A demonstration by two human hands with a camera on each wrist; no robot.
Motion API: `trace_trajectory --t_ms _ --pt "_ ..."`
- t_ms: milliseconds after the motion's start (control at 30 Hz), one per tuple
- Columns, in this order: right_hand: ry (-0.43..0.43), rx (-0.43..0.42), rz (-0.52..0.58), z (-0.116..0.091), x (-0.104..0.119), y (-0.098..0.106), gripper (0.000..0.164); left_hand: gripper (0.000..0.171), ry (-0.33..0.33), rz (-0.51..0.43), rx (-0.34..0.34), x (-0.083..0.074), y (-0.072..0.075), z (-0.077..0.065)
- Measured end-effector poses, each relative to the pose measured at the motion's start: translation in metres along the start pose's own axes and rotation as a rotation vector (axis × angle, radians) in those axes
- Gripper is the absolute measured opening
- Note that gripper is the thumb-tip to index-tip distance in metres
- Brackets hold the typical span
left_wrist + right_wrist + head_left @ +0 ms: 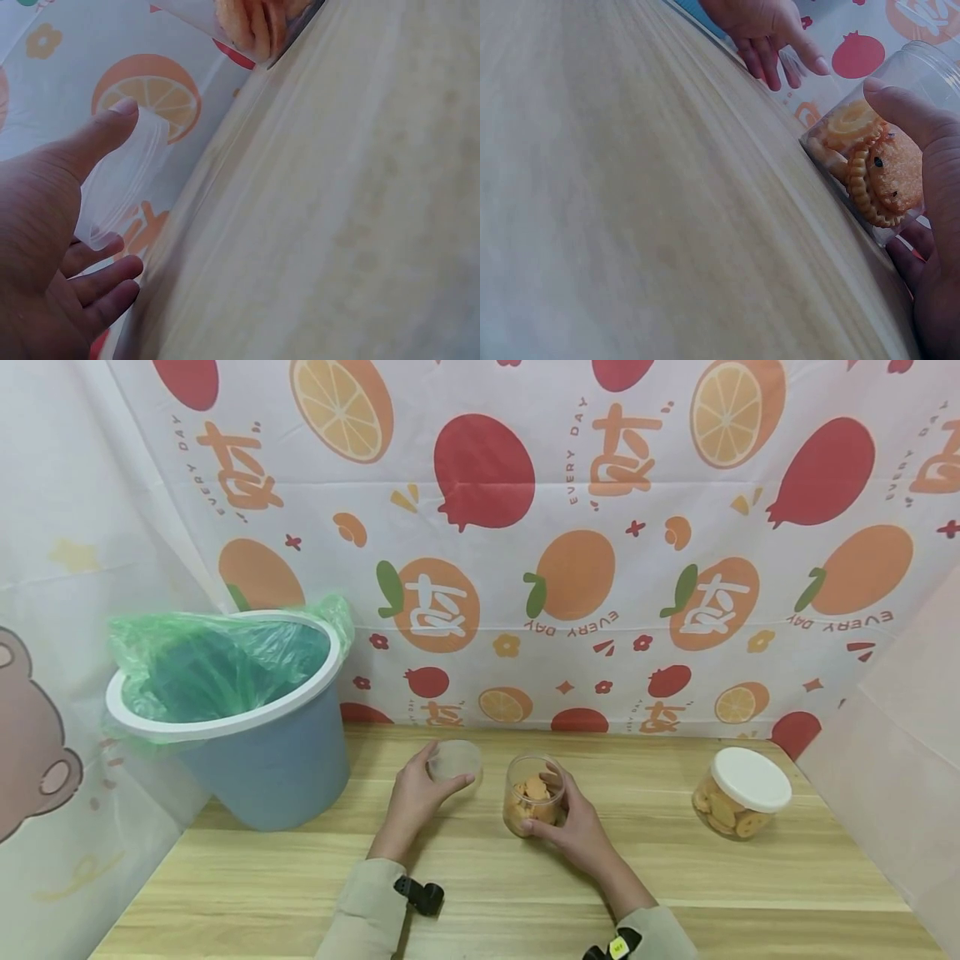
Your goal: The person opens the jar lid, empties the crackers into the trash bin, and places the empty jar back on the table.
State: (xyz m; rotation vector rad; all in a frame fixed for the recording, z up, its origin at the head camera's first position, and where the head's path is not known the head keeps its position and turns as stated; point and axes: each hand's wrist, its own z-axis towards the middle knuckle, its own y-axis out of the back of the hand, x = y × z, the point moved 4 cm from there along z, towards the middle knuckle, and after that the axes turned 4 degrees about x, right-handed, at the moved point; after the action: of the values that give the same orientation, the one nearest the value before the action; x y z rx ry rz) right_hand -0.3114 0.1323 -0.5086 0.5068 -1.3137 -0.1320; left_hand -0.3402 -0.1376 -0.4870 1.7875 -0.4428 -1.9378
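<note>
In the head view my left hand (414, 795) holds a round, translucent lid (454, 760) by its edge, just left of an uncovered jar. The left wrist view shows this lid (124, 184) tilted on edge between thumb and fingers. My right hand (579, 828) grips the clear jar (516, 810) from its right side, and the jar stands on the table. Cookies (534, 790) fill its lower part. Up close, the right wrist view shows a round cookie (885, 172) with a crimped rim behind the clear wall.
To the right stands another clear jar (722, 814) of cookies under a white lid (752, 778). At the left is a blue bin (281, 777) with a green plastic liner (225, 672). A fruit-printed sheet (487, 560) hangs behind the wooden table (480, 893).
</note>
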Motion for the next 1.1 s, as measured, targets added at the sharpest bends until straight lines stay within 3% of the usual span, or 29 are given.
trace_trajectory --t_ms 1100 --pt "0.002 0.005 -0.015 -0.0001 0.0011 0.0004 0.096 0.095 0.005 0.047 0.048 0.0050 -0.0047 0.0016"
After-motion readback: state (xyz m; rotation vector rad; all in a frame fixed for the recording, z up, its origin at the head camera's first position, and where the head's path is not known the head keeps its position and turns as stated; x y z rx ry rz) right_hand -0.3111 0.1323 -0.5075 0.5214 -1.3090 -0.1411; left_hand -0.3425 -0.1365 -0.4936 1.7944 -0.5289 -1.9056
